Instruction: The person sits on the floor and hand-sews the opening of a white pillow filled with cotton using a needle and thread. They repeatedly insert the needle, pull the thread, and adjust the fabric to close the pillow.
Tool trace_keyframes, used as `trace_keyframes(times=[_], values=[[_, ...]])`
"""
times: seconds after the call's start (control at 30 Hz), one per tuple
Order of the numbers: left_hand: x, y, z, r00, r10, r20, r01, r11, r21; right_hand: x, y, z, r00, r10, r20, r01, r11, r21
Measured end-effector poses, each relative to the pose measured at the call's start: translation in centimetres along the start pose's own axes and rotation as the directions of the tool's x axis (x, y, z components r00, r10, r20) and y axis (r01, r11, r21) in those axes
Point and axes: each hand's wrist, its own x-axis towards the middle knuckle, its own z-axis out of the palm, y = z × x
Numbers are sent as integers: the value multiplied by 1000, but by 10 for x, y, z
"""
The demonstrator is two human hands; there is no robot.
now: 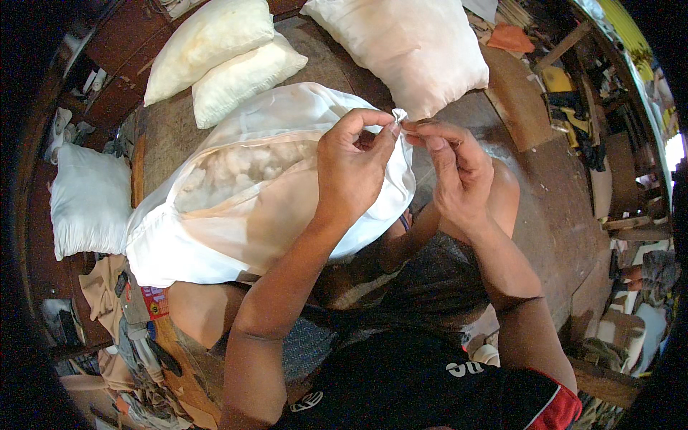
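White cushion cover (229, 236): left hand (352, 168) pinches its two-o'clock corner (400, 115), right hand (464, 172) touches it, grip unclear; likely shaping that corner, next calling for steady tension.

- I watch my left forearm (290, 269) slant up and to the right, elbow bent.
- My left hand (355, 161) shows its back to the camera, with thumb and index tips pinched together.
- My right forearm (505, 261) leans up and to the left.
- My right hand (464, 175) points its index finger leftward, thumb close below; I can't tell whether it grips.
- The two hands' fingertips almost meet.
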Motion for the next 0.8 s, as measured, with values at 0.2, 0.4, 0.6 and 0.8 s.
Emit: trace_keyframes(times=[0.2,0.4,0.6,0.8], values=[[1,3,-2,998,-45,32,45,999,-1,0,3,-1,1000,-1,2,1,998,58],[0,5,-2,998,-52,32,52,999,-4,0,2,0,999,39,7,-39,997,72],[-1,5,-1,998,-50,33,48,997,52,1,2,-2,999,29,18,-29,999,27],[-3,6,-1,1000,4,18,-6,994,110,1,1,-2,1000,17,9,-17,1000,-7]])
